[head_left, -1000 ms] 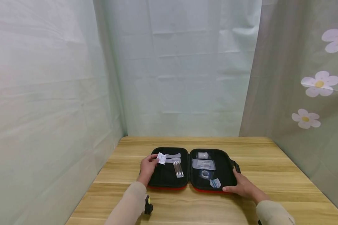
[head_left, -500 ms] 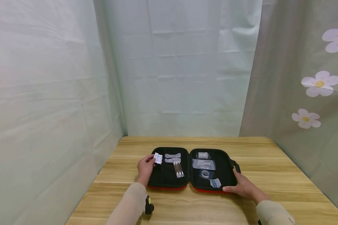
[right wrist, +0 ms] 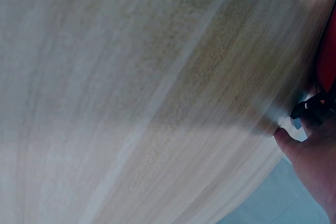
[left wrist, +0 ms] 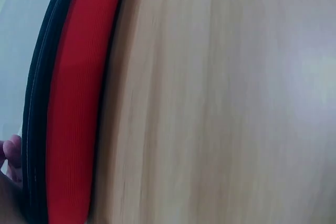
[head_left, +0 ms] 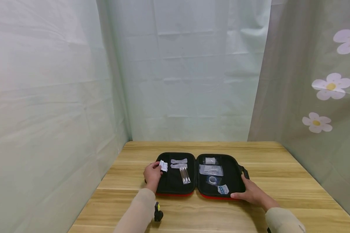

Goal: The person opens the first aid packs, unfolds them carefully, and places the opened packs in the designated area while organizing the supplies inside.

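Note:
An open red first-aid case (head_left: 169, 186) with black lining lies flat, its two halves side by side. In the head view, my left hand (head_left: 153, 174) pinches a small white packet (head_left: 163, 165) over the left half's outer edge. The left wrist view shows mostly the case's red side (left wrist: 79, 93), with some fingertips (left wrist: 13, 153) behind its rim. My right hand (head_left: 253, 194) holds the right half's near corner, thumb along the front edge and fingers by the black handle (head_left: 244, 172). The right wrist view shows this hand partly, at its edge.
The left half holds two flat white packets (head_left: 179, 166) and a bundle of cotton swabs (head_left: 185, 175). In the right half lie a white roll (head_left: 210, 161), a clear flat pouch (head_left: 211, 170), a tape roll (head_left: 212, 180) and a blue-white packet (head_left: 223, 189). Curtains surround the wooden table (head_left: 204, 215).
My left hand moved left with the white packet, off the two flat packets, then slightly down and back to the right. My right hand and the case have stayed put.

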Tool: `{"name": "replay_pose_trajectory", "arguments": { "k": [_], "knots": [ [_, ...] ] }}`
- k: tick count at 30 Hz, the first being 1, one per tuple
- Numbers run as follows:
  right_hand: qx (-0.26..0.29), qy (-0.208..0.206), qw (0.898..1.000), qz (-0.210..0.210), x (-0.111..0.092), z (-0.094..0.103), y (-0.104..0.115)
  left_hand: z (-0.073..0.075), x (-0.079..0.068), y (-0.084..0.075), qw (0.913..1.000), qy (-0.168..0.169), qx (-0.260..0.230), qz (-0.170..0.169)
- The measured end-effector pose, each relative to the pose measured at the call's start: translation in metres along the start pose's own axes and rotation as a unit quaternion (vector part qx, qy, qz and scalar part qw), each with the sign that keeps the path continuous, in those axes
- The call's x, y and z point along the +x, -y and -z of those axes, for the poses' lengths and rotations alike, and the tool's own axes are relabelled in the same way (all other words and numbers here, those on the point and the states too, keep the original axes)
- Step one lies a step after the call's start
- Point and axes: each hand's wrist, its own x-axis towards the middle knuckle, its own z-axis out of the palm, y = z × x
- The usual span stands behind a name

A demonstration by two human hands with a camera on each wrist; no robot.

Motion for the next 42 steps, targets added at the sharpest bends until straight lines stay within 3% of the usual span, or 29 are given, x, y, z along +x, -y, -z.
{"name": "replay_pose_trajectory", "arguments": {
  "k": [6,14,32,38,42],
  "knots": [
    [0.000,0.000,1.000,0.000,-0.001,0.000,0.000,-0.007,-0.007,0.000,0.9988,-0.033,0.035,0.003],
    [0.008,0.005,1.000,-0.007,0.000,0.001,0.001,-0.011,-0.003,0.002,0.9959,-0.057,0.071,-0.001],
    [0.016,0.006,1.000,-0.005,0.000,-0.001,-0.004,-0.011,-0.010,0.003,0.9821,0.009,0.185,-0.034],
    [0.018,0.007,1.000,-0.007,0.000,-0.001,-0.003,-0.012,-0.010,0.007,0.9846,0.031,0.167,-0.041],
    [0.020,0.009,1.000,-0.010,-0.001,0.000,-0.002,-0.012,-0.007,0.009,0.9879,0.068,0.134,-0.038]
  ]
}}
